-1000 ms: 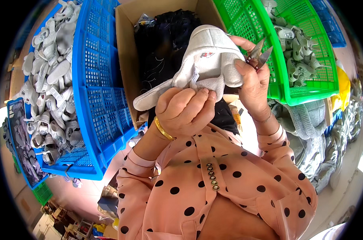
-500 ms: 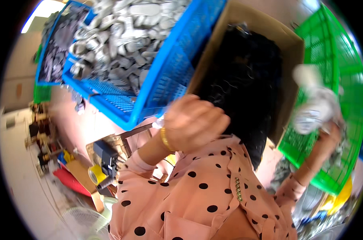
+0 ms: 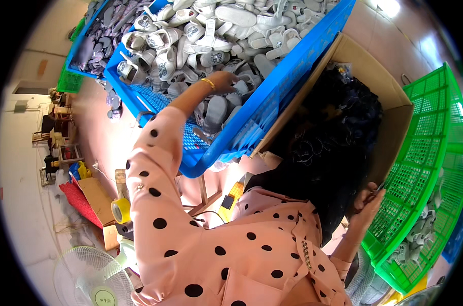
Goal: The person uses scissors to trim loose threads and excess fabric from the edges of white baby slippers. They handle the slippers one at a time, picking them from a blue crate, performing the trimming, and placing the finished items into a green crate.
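Observation:
My left hand (image 3: 224, 82) reaches into a blue plastic basket (image 3: 203, 162) heaped with white shoes (image 3: 190, 38). Its fingers are partly spread over the shoes, with none visibly lifted. To the right, my right hand (image 3: 366, 205) is curled beside the lower right edge of a cardboard box (image 3: 394, 118). A small dark, shiny thing shows at its fingertips, too small to name. Black material (image 3: 323, 153) fills the box and spills toward my lap. Beyond my right hand stands a green plastic crate (image 3: 412, 168), and several grey-white shoes (image 3: 417, 235) lie in its lower part.
Another blue basket (image 3: 79, 65) with darker grey-purple shoes stands at the far left. A fan (image 3: 91, 273), a roll of yellow tape (image 3: 121, 210) and a red item (image 3: 82, 203) are at the lower left. A yellow-and-black object (image 3: 232, 195) lies below the near basket.
My left hand has moved from in front of my chest up into the basket of white shoes. My right hand has come down and inward, and the white shoe it held is gone from it.

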`<state>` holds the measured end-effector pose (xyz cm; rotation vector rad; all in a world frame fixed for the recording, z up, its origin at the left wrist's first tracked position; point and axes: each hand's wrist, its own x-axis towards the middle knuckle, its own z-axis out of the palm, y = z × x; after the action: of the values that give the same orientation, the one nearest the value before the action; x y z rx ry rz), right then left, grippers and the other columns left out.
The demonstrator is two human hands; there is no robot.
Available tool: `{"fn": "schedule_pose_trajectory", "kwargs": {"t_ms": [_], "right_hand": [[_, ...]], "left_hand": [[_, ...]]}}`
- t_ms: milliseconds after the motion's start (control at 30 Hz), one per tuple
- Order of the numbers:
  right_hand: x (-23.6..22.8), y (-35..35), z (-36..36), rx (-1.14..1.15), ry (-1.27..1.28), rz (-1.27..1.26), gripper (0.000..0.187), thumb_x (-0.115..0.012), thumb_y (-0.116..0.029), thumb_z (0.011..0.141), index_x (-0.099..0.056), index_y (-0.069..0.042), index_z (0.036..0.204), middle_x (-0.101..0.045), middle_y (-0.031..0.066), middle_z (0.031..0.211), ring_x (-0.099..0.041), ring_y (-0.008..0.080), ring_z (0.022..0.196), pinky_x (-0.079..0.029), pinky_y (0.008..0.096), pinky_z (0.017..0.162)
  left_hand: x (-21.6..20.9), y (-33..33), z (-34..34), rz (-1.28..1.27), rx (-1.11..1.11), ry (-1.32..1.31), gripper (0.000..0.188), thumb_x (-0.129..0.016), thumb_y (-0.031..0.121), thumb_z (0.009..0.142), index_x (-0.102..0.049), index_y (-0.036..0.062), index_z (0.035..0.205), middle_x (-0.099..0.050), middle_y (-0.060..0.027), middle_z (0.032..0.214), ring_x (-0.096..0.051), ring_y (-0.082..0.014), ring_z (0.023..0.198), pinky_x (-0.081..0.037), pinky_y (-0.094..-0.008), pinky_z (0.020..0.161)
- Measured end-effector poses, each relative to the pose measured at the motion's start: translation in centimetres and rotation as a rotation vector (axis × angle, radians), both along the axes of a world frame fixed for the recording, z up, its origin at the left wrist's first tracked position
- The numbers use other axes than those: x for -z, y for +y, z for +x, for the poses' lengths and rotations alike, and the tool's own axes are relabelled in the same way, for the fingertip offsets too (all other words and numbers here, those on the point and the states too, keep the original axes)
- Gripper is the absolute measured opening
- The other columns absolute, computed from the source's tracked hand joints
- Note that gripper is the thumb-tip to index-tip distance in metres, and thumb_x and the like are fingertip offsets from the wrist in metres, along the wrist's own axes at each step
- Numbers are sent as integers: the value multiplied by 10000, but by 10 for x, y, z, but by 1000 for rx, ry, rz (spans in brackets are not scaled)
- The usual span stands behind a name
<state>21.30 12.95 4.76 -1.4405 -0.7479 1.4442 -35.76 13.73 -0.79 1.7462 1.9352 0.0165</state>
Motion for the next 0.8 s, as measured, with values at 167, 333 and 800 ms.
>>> {"fn": "schedule_pose_trajectory", "kwargs": {"t_ms": [167,333,800], "right_hand": [[9,-19,-22,-214,-75,-29,423,-394,-431,1033,-590,-62,964,-448,-21,581,-331,46,440,-223,201,397],[16,-22,-5,-180,-294,-28,398,-393,-361,1038,-596,-42,915,-419,-25,557,-325,41,454,-219,213,416],[4,-15,-25,-279,80,48,312,-534,-315,1001,-601,-19,929,-501,-20,682,-454,52,625,-379,211,568]], "left_hand": [[137,-14,-36,54,-30,142,561,-742,340,751,-600,81,1228,-676,-208,1078,-653,-369,990,-507,-418,887],[151,35,40,-311,-204,-38,514,-724,258,819,-565,16,1244,-667,-197,1099,-638,-319,1020,-485,-403,905],[138,58,-93,-114,-511,19,452,-685,215,877,-553,-25,1237,-663,-144,1097,-626,-260,994,-480,-381,893]]}}
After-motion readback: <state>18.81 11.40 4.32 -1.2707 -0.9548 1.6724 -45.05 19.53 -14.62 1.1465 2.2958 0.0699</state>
